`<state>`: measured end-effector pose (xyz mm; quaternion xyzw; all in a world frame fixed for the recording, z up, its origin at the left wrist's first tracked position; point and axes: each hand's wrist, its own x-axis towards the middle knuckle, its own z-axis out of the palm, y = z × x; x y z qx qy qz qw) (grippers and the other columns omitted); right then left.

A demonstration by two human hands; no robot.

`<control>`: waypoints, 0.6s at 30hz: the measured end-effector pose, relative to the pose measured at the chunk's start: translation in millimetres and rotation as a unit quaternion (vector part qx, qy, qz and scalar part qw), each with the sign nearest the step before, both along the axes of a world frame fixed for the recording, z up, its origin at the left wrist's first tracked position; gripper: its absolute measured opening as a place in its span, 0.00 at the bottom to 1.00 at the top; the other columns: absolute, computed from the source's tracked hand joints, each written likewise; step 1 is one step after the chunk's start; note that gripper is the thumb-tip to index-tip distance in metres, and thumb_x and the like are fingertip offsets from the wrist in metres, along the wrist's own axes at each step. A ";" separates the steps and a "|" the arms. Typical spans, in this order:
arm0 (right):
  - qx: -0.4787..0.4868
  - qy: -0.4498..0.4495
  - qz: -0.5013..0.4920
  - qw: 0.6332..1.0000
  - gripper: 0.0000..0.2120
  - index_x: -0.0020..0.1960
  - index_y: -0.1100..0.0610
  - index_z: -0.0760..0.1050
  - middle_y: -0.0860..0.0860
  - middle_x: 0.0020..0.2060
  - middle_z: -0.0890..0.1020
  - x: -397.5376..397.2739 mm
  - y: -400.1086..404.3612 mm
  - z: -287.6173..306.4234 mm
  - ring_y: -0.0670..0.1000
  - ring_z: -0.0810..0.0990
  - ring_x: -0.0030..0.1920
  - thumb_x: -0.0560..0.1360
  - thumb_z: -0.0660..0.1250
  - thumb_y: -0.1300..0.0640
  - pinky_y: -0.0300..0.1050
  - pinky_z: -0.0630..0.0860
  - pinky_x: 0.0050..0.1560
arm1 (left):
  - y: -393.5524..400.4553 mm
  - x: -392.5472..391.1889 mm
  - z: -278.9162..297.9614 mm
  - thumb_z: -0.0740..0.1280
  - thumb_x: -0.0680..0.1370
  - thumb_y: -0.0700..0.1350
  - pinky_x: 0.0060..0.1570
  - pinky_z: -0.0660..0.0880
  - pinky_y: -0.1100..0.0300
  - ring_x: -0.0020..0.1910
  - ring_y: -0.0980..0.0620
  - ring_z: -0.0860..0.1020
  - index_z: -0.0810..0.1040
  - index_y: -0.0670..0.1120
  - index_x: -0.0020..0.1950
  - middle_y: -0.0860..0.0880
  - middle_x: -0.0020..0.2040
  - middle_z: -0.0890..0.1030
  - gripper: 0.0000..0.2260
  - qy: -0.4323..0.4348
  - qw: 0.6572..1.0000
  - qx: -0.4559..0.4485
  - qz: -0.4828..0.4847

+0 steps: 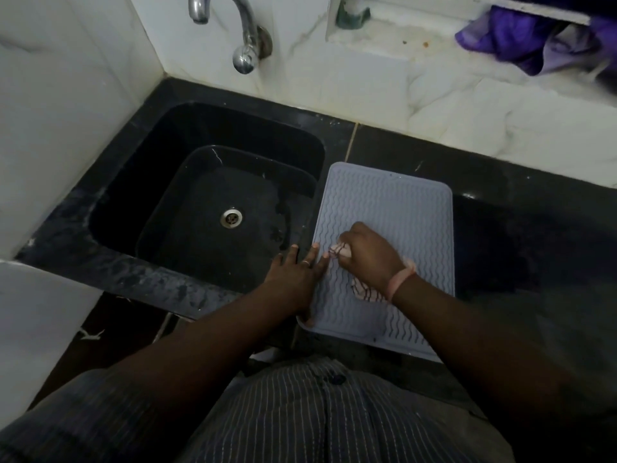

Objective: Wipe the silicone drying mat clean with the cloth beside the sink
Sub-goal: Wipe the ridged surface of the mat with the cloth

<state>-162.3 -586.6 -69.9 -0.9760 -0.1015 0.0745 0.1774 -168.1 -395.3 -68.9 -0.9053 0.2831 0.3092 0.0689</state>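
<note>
We wear a dark shirt (300, 412) with thin pale stripes and a button at its twelve o'clock edge, a ring (305, 262) on our left hand (293, 279), a pink band (399, 282) at our right wrist.

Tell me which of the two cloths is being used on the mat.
The pale striped cloth gripped in the right hand on the grey mat; the purple cloth lies untouched on the ledge.

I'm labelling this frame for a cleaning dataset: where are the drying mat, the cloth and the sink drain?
drying mat (400, 202): head view, bare ridged upper middle.
cloth (364, 292): head view, bunched part below the wrist.
sink drain (231, 217): head view, metal centre.
</note>
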 end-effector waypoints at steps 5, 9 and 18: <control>-0.001 0.002 -0.024 1.000 0.10 0.53 0.59 0.80 0.55 0.50 0.76 -8.1 7.9 -0.7 0.55 0.79 0.44 0.76 0.71 0.54 0.52 0.78 0.45 | -1.6 1.2 4.1 0.77 0.68 0.62 0.77 0.51 0.36 0.81 0.34 0.47 0.41 0.53 0.83 0.46 0.84 0.42 0.57 -0.029 1.000 0.004 -0.009; 0.033 0.023 -0.008 0.999 0.09 0.49 0.56 0.80 0.52 0.47 0.74 -50.6 13.6 -1.9 0.51 0.76 0.40 0.79 0.67 0.50 0.46 0.72 0.40 | -4.0 -1.5 0.7 0.76 0.70 0.62 0.77 0.54 0.37 0.81 0.34 0.49 0.42 0.52 0.84 0.46 0.84 0.43 0.54 -0.038 0.999 -0.009 0.006; -0.006 -0.021 -0.065 0.998 0.11 0.55 0.57 0.80 0.54 0.52 0.76 24.1 -10.2 1.3 0.53 0.78 0.47 0.78 0.70 0.51 0.50 0.78 0.51 | -2.8 -0.2 3.3 0.77 0.70 0.62 0.77 0.52 0.35 0.81 0.34 0.46 0.41 0.52 0.83 0.46 0.84 0.41 0.56 0.002 1.000 -0.009 0.013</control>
